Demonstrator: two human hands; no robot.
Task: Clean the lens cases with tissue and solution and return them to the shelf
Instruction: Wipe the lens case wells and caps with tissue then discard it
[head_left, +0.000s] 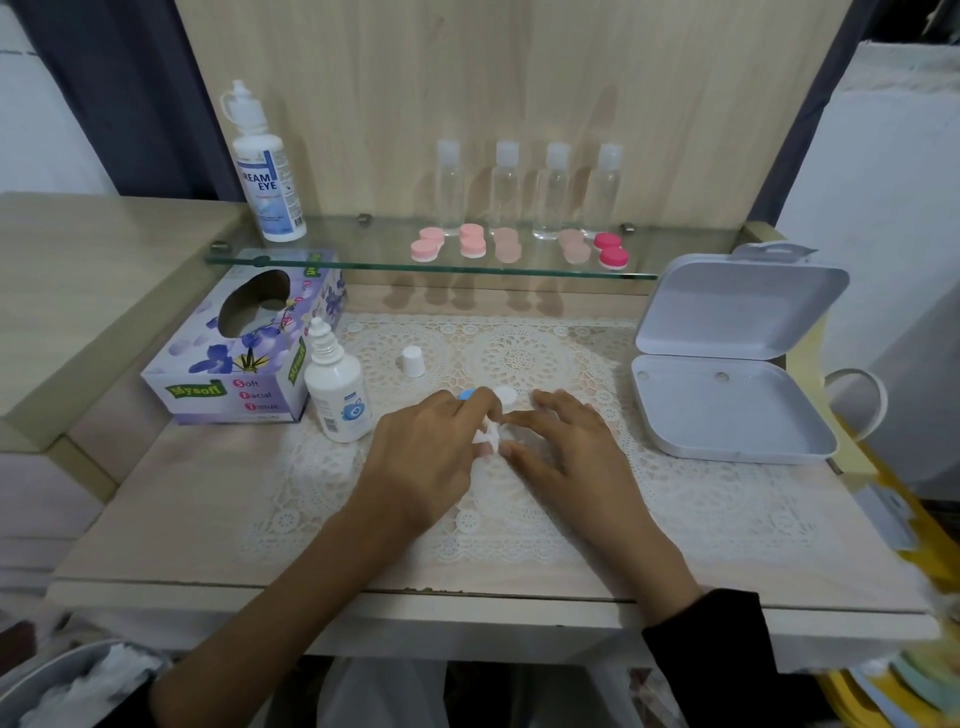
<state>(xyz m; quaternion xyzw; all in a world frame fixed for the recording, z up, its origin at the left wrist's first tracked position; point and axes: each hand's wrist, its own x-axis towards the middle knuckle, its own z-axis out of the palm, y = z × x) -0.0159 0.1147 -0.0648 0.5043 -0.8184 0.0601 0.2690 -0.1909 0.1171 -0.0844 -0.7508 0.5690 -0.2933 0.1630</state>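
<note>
My left hand (431, 447) pinches a small wad of white tissue (489, 435) over the lace mat. My right hand (566, 441) lies beside it with its fingers spread and fairly straight, the index fingertip touching the tissue. Just behind the fingers sit a blue round lid (466, 395) and a white round lid (506, 397); whatever lies under the hands is hidden. A small solution bottle (337, 397) stands uncapped to the left, its white cap (413, 361) on the mat. Several pink lens cases (472, 241) and a darker pink one (612, 250) rest on the glass shelf (363, 257).
A purple tissue box (244, 343) sits at the left, and a large solution bottle (267, 176) on the shelf's left end. Several clear bottles (504, 187) line the shelf back. An open white hinged box (727, 405) stands at the right.
</note>
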